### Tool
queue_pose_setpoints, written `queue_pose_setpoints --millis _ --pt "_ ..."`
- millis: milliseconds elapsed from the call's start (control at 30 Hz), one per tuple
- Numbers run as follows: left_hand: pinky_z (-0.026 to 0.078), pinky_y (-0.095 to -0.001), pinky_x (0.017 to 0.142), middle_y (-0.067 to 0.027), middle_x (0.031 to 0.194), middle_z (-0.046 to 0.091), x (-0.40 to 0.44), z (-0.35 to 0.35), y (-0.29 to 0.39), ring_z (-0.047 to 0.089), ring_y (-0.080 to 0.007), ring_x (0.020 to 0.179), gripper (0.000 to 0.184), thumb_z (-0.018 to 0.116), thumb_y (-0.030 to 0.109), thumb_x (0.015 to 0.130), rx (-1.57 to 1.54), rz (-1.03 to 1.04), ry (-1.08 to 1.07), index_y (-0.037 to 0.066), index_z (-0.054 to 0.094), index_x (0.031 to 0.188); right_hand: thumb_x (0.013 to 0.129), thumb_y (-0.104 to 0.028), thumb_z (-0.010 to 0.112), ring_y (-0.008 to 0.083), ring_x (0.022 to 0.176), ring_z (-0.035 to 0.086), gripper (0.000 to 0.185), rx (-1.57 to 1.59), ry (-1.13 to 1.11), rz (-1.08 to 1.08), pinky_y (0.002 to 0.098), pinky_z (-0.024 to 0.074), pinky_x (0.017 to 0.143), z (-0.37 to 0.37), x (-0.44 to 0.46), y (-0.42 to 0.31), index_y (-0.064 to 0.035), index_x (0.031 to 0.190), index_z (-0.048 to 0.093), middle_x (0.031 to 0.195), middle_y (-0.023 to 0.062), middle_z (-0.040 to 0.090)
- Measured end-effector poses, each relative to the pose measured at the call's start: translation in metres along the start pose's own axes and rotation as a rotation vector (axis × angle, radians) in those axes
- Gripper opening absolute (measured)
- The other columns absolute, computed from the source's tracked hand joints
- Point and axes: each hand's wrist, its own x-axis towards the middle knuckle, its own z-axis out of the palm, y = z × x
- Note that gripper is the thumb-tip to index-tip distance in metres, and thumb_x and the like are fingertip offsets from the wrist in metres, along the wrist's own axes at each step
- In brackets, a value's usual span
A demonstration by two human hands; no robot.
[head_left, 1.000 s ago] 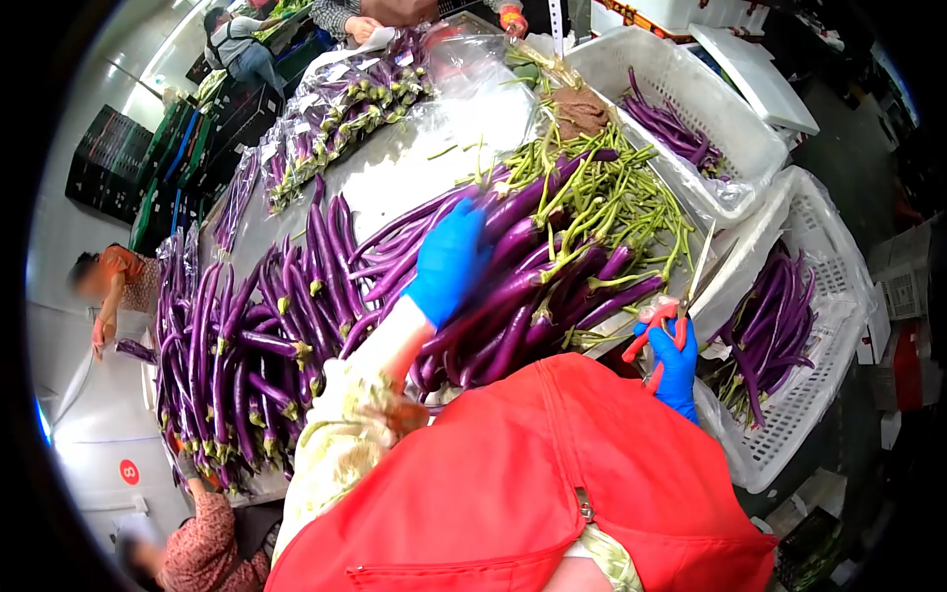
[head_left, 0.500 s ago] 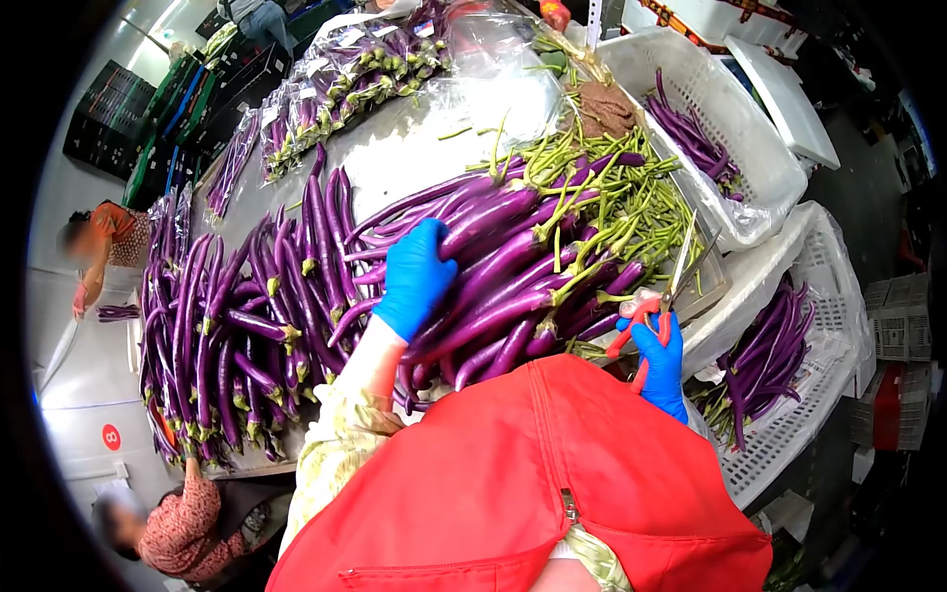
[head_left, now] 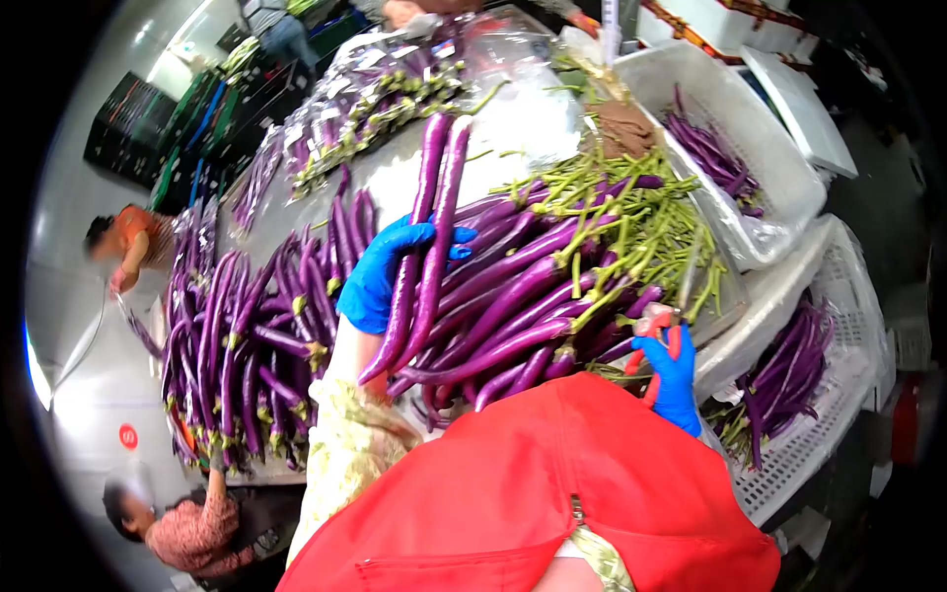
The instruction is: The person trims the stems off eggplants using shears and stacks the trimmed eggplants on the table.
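In a blue glove, my left hand (head_left: 380, 276) grips two long purple eggplants (head_left: 446, 187) raised nearly upright above the pile; one has a long green stem at its top. Red-handled scissors (head_left: 673, 340) are in my gloved right hand (head_left: 673, 380), beside the right end of the pile, their blades pointing up the table. Between and beyond my hands lies a heap of loose eggplants (head_left: 523, 286). Cut green stems (head_left: 651, 212) cover its far right side. To the left, more eggplants (head_left: 232, 345) lie in a thick row with their stem ends toward me.
Bagged eggplants (head_left: 380, 94) lie across the table's far side. At the right stand a white crate (head_left: 789, 212) and a lined basket (head_left: 848, 335), both holding eggplants. A brown cloth (head_left: 623, 128) rests near the crate. People stand at the left and far edges.
My left hand has closed around two eggplants and lifted them from the pile, tipping their stem ends up. My right hand still holds the scissors. The view has shifted slightly.
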Motion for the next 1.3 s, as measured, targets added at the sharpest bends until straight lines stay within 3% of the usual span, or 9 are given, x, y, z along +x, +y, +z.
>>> queue_pose_setpoints --millis 300,467,567,633,667,800,933,1033,1300 --pt "0.051 -0.0339 0.088 -0.0204 0.112 0.059 0.135 0.137 -0.014 0.061 -0.0270 0.099 0.038 0.051 0.010 0.087 -0.076 0.100 -0.289 -0.009 0.047 0.120 0.079 0.001 0.058 0.0155 0.065 0.056 0.034 -0.032 -0.053 -0.052 0.0273 0.0460 0.054 -0.017 0.008 -0.004 -0.0031 0.112 0.051 0.092 0.0079 0.057" --pt "0.054 -0.0370 0.069 -0.0169 0.082 0.060 0.225 0.243 -0.010 0.061 -0.0297 0.073 0.020 0.054 -0.001 0.084 1.273 0.879 -0.334 -0.006 0.055 0.103 0.079 0.000 0.059 0.0170 0.069 0.057 0.038 0.050 0.023 -0.064 0.0280 0.0469 0.057 -0.030 0.002 -0.007 -0.0032 0.115 0.050 0.093 0.0082 0.057" --pt "0.055 -0.0318 0.067 -0.0190 0.090 0.062 0.225 0.263 0.001 0.062 -0.0262 0.073 0.025 0.050 0.006 0.088 0.234 0.057 -0.249 -0.005 0.049 0.110 0.079 -0.003 0.059 0.0184 0.083 0.058 0.039 0.038 0.122 -0.072 0.0283 0.0481 0.073 -0.039 -0.003 -0.009 -0.0007 0.116 0.049 0.095 0.0080 0.058" --pt "0.053 -0.0283 0.064 -0.0193 0.096 0.064 0.204 0.235 0.019 0.062 -0.0240 0.072 0.024 0.051 0.009 0.089 0.281 0.150 -0.481 -0.004 0.050 0.109 0.079 -0.005 0.058 0.0193 0.086 0.058 0.039 0.024 0.133 -0.072 0.0295 0.0468 0.079 -0.047 -0.001 -0.001 0.0005 0.116 0.049 0.095 0.0082 0.058" --pt "0.049 -0.0235 0.059 -0.0168 0.099 0.065 0.197 0.217 0.026 0.061 -0.0173 0.069 0.023 0.053 0.011 0.089 0.277 0.175 -0.467 -0.002 0.052 0.109 0.081 -0.003 0.060 0.0128 0.067 0.053 0.034 0.079 0.111 -0.079 0.0252 0.0456 0.059 -0.048 0.001 0.002 -0.0033 0.114 0.051 0.092 0.0037 0.056" --pt "0.044 -0.0208 0.051 -0.0072 0.077 0.065 0.123 0.131 0.072 0.057 -0.0086 0.059 0.031 0.069 0.028 0.081 0.755 0.413 -0.176 0.005 0.059 0.099 0.077 -0.001 0.060 0.0173 0.058 0.053 0.023 0.125 0.083 -0.038 0.0277 0.0442 0.053 -0.025 -0.001 -0.005 -0.0040 0.098 0.050 0.084 0.0070 0.053" --pt "0.045 -0.0235 0.053 -0.0033 0.076 0.067 0.068 0.032 0.093 0.063 -0.0112 0.065 0.034 0.070 0.029 0.075 1.131 0.125 0.053 0.005 0.059 0.096 0.080 -0.009 0.059 0.0187 0.085 0.055 0.032 0.042 -0.019 0.046 0.0323 0.0460 0.077 -0.013 -0.004 0.000 -0.0028 0.110 0.049 0.093 0.0088 0.057" --pt "0.046 -0.0253 0.060 -0.0043 0.091 0.067 0.043 -0.005 0.067 0.064 -0.0120 0.076 0.032 0.070 0.020 0.075 1.178 -0.104 0.094 0.004 0.064 0.101 0.077 -0.001 0.059 0.0180 0.061 0.055 0.030 0.074 -0.017 0.080 0.0294 0.0462 0.053 -0.001 -0.001 0.005 -0.0039 0.105 0.050 0.089 0.0094 0.055" --pt "0.048 -0.0284 0.081 -0.0089 0.101 0.064 0.064 -0.068 -0.026 0.060 -0.0156 0.086 0.044 0.070 0.014 0.076 0.934 -0.284 -0.042 0.001 0.057 0.116 0.078 0.000 0.059 0.0180 0.061 0.055 0.031 0.030 -0.031 0.025 0.0298 0.0478 0.054 0.005 0.002 0.002 -0.0035 0.108 0.050 0.089 0.0098 0.055"
